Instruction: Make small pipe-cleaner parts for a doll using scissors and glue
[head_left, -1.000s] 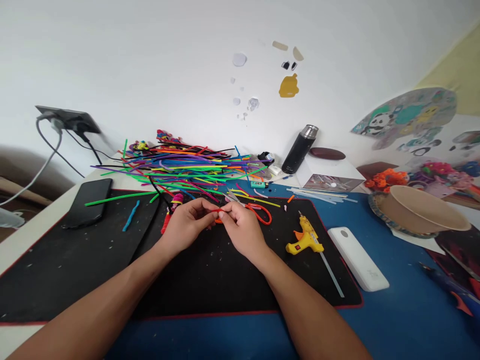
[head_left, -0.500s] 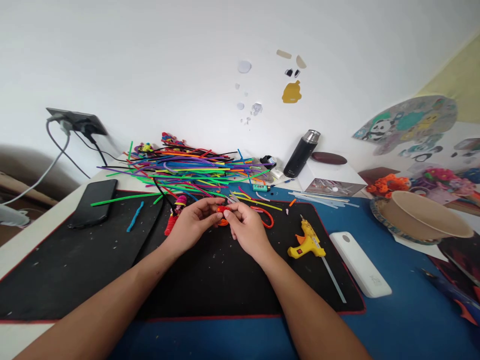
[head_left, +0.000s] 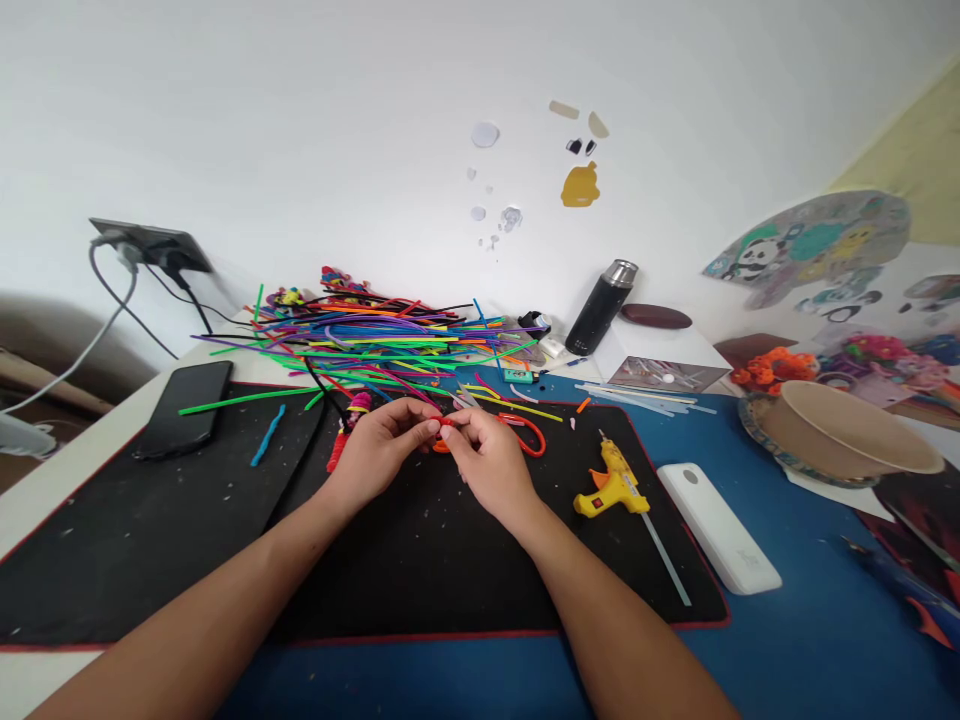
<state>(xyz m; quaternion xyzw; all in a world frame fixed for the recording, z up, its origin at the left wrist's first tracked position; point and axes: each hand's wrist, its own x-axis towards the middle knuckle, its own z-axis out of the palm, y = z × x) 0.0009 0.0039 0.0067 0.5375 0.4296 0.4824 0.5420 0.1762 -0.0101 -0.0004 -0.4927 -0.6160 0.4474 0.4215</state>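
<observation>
Both hands meet over the black mat [head_left: 420, 560]. My left hand [head_left: 379, 450] and my right hand [head_left: 487, 462] pinch a red-orange pipe cleaner [head_left: 534, 436] between fingertips. Its held end is bunched at the fingers, and the free end loops on the mat to the right. Behind the hands lies a big pile of coloured pipe cleaners [head_left: 367, 335]. A small red and pink twisted figure [head_left: 343, 435] lies just left of my left hand.
A yellow glue gun [head_left: 613, 482] and a white power bank [head_left: 718, 525] lie at right. A black phone [head_left: 186, 405] rests at left. A black flask [head_left: 600, 307], a white box [head_left: 660, 360] and a tan bowl [head_left: 847, 425] stand further back.
The hands stay in place. The fingers have worked the held end of the pipe cleaner into a tighter bunch. The camera shifted slightly.
</observation>
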